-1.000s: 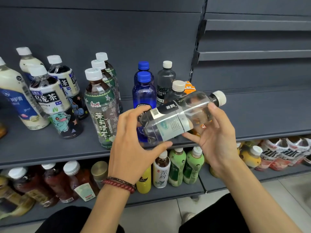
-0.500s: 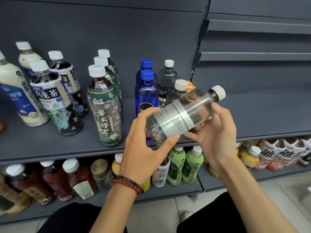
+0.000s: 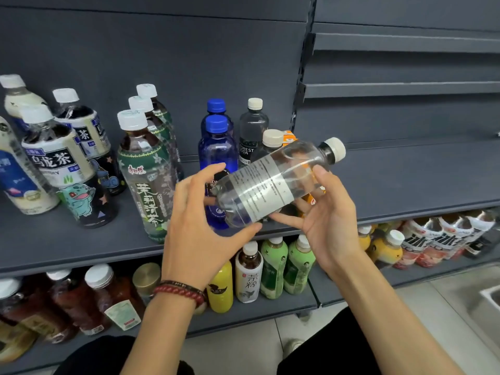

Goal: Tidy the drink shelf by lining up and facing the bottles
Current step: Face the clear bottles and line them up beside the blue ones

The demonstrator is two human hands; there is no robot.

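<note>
In front of the grey drink shelf [image 3: 405,180], just above its front edge, holds a clear bottle [image 3: 270,185] in the air between both hands — lying almost on its side, cream cap [image 3: 335,148] raised to the right, base lower to the left. Shows the fine-print side of the white label to the camera. Wraps the left hand [image 3: 200,226] round the base end: fingers curved over the top, thumb tucked underneath. Cradles the upper half in the right hand [image 3: 330,220], palm up, fingers reaching under the label and thumb laid on the shoulder a little below the cap. Wears a red bead bracelet [image 3: 181,289] on the left wrist.

On the shelf behind the held bottle: two blue bottles [image 3: 217,150] in file, blue caps on, partly hidden by the left fingers; just right of them two small clear bottles with cream caps [image 3: 253,131], the nearer one mostly covered; something orange [image 3: 288,136] behind that, too hidden to name. Further left, a file of three green-labelled tea bottles [image 3: 147,180], upright, white caps, then dark oolong tea bottles [image 3: 62,163] with cartoon figures, and pale milky bottles [image 3: 20,101] at the frame's edge.

On the lower shelf [image 3: 270,307]: green, yellow and brown bottles standing — white-and-red-labelled ones [image 3: 433,244] at far right.
</note>
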